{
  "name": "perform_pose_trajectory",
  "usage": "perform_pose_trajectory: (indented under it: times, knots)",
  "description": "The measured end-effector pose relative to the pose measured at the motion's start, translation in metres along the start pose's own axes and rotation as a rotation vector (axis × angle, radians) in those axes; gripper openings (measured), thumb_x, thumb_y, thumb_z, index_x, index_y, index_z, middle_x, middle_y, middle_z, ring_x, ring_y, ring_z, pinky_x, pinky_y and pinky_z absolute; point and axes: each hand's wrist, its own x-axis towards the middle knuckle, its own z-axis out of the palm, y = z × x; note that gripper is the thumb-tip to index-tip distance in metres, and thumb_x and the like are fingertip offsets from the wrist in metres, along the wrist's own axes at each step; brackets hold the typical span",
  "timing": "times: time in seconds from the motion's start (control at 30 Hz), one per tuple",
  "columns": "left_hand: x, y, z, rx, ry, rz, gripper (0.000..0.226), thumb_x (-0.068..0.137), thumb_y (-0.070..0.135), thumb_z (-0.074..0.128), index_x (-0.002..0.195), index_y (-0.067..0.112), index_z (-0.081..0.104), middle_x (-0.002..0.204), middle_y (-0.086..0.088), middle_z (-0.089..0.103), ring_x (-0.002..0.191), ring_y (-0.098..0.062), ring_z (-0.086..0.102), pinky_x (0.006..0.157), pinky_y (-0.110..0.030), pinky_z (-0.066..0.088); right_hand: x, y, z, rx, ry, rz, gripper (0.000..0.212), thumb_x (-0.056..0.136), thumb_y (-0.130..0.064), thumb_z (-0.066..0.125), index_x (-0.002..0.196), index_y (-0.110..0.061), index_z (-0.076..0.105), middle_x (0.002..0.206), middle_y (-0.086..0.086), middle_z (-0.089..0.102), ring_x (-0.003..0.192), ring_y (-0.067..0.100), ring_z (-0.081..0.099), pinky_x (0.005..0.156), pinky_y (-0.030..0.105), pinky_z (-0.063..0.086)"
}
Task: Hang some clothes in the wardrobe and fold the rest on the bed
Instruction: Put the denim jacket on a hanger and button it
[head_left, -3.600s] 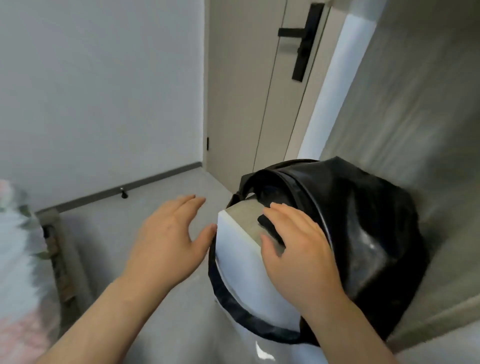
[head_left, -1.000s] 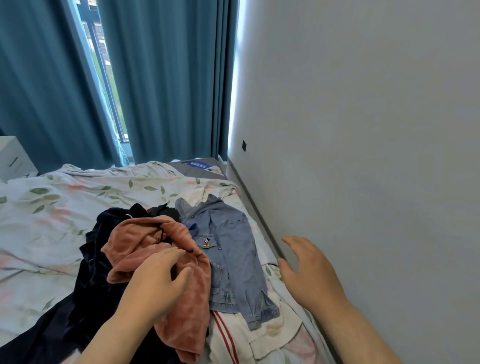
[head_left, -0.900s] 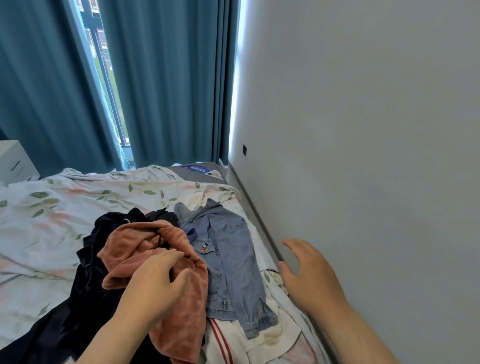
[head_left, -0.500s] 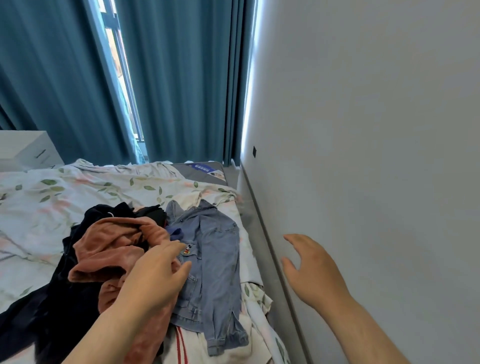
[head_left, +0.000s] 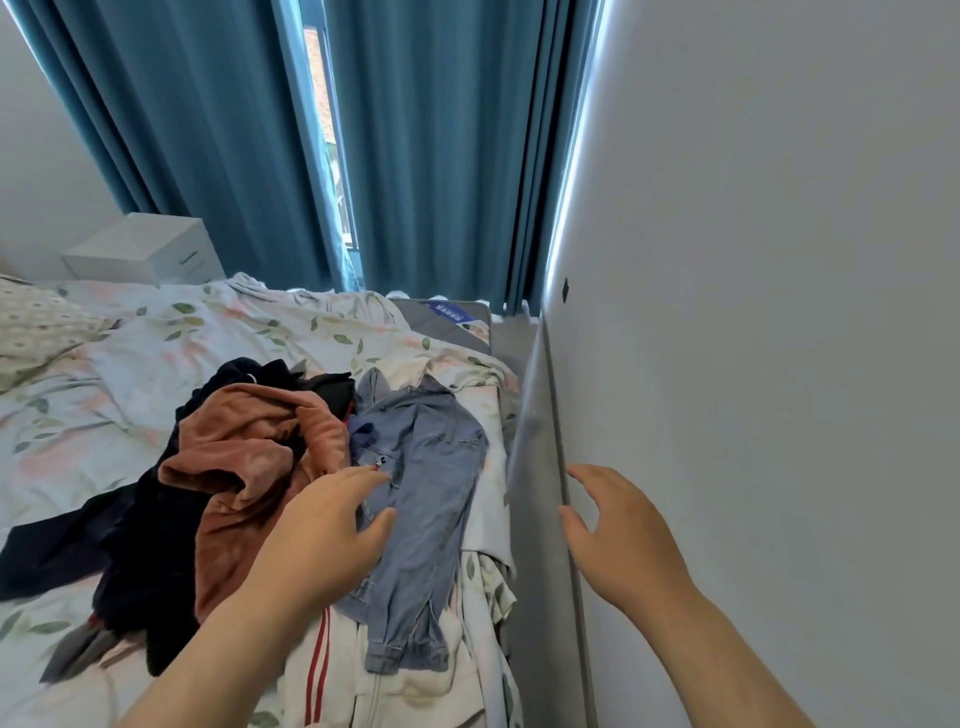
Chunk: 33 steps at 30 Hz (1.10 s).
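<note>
A heap of clothes lies on the bed with its leaf-print sheet. A blue denim jacket is spread at the heap's right side. To its left are a rust-pink fleece garment and a dark navy garment. A white garment with red stripes lies nearest me. My left hand hovers open over the seam between fleece and denim jacket, holding nothing. My right hand is open in the air by the wall, right of the bed's edge.
A grey wall runs close along the bed's right side, with a narrow gap between them. Teal curtains hang behind the bed. A white nightstand stands at the far left, and a pillow lies at the left edge.
The view swung from a black bag by a door to the bed. In the last second my left hand shifted from the pink fleece toward the denim jacket; my right hand stayed open.
</note>
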Motion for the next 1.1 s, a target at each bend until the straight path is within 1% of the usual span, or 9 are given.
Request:
perform_pose_trajectory:
  times: [0.2, 0.33, 0.43, 0.5, 0.6, 0.77, 0.93, 1.03, 1.1]
  knots:
    - [0.005, -0.017, 0.002, -0.021, -0.013, -0.017, 0.043, 0.093, 0.036, 0.061, 0.134, 0.023, 0.058, 0.139, 0.009, 0.056, 0.131, -0.011, 0.048, 0.108, -0.027, 0.035, 0.009, -0.017, 0.012, -0.022, -0.019, -0.041, 0.046, 0.099, -0.030, 0.054, 0.144, -0.027, 0.045, 0.143, -0.013, 0.048, 0.129, 0.005, 0.044, 0.096, 0.008, 0.023]
    - [0.021, -0.028, 0.001, -0.039, -0.033, -0.007, 0.031, 0.090, 0.038, 0.057, 0.116, 0.023, 0.064, 0.118, 0.011, 0.064, 0.115, -0.012, 0.056, 0.096, -0.031, 0.045, 0.025, -0.022, 0.022, -0.033, -0.031, -0.066, 0.046, 0.099, -0.030, 0.054, 0.145, -0.027, 0.045, 0.141, -0.012, 0.050, 0.127, 0.007, 0.045, 0.094, 0.009, 0.024]
    - [0.034, -0.030, 0.002, -0.045, -0.041, -0.040, 0.028, 0.090, 0.037, 0.058, 0.112, 0.019, 0.063, 0.114, 0.008, 0.065, 0.107, -0.016, 0.059, 0.090, -0.034, 0.046, 0.043, -0.024, 0.030, -0.017, -0.036, -0.074, 0.048, 0.099, -0.030, 0.054, 0.146, -0.026, 0.044, 0.144, -0.010, 0.048, 0.131, 0.009, 0.044, 0.099, 0.012, 0.026]
    - [0.046, -0.034, 0.005, -0.038, -0.059, -0.052, 0.030, 0.092, 0.038, 0.058, 0.116, 0.021, 0.062, 0.118, 0.008, 0.064, 0.109, -0.016, 0.058, 0.092, -0.033, 0.045, 0.058, -0.025, 0.036, 0.009, -0.039, -0.086, 0.048, 0.099, -0.029, 0.054, 0.145, -0.026, 0.045, 0.144, -0.011, 0.048, 0.131, 0.009, 0.044, 0.100, 0.013, 0.026]
    - [0.076, -0.043, 0.012, -0.036, -0.059, -0.095, 0.042, 0.094, 0.035, 0.058, 0.133, 0.020, 0.058, 0.136, 0.008, 0.058, 0.127, -0.013, 0.050, 0.105, -0.031, 0.040, 0.092, -0.022, 0.048, 0.032, -0.056, -0.103, 0.047, 0.098, -0.030, 0.054, 0.145, -0.027, 0.045, 0.142, -0.012, 0.049, 0.130, 0.008, 0.045, 0.099, 0.013, 0.028]
    - [0.147, -0.062, 0.040, -0.108, -0.079, -0.183, 0.046, 0.094, 0.036, 0.060, 0.138, 0.022, 0.056, 0.139, 0.008, 0.056, 0.129, -0.011, 0.050, 0.106, -0.029, 0.038, 0.180, -0.007, 0.075, 0.036, -0.156, -0.137, 0.050, 0.098, -0.033, 0.055, 0.146, -0.028, 0.043, 0.144, -0.013, 0.047, 0.131, 0.008, 0.044, 0.103, 0.017, 0.032]
    - [0.252, -0.089, 0.090, -0.231, -0.075, -0.375, 0.046, 0.092, 0.033, 0.063, 0.136, 0.022, 0.057, 0.136, 0.007, 0.059, 0.126, -0.012, 0.053, 0.107, -0.031, 0.041, 0.306, 0.023, 0.124, 0.077, -0.271, -0.127, 0.050, 0.094, -0.031, 0.057, 0.144, -0.028, 0.047, 0.142, -0.012, 0.049, 0.132, 0.009, 0.046, 0.103, 0.018, 0.034]
    - [0.326, -0.113, 0.135, -0.227, -0.100, -0.457, 0.040, 0.092, 0.028, 0.063, 0.131, 0.016, 0.061, 0.126, 0.005, 0.063, 0.120, -0.014, 0.057, 0.097, -0.026, 0.040, 0.385, 0.056, 0.172, 0.103, -0.351, -0.085, 0.054, 0.096, -0.030, 0.058, 0.148, -0.025, 0.042, 0.148, -0.011, 0.044, 0.136, 0.010, 0.042, 0.104, 0.016, 0.029]
    - [0.368, -0.136, 0.168, -0.238, -0.117, -0.522, 0.045, 0.091, 0.028, 0.062, 0.134, 0.016, 0.059, 0.134, 0.005, 0.061, 0.123, -0.013, 0.055, 0.097, -0.024, 0.039, 0.430, 0.075, 0.208, 0.118, -0.410, -0.052, 0.056, 0.097, -0.031, 0.057, 0.150, -0.026, 0.039, 0.151, -0.011, 0.041, 0.137, 0.010, 0.040, 0.105, 0.018, 0.029]
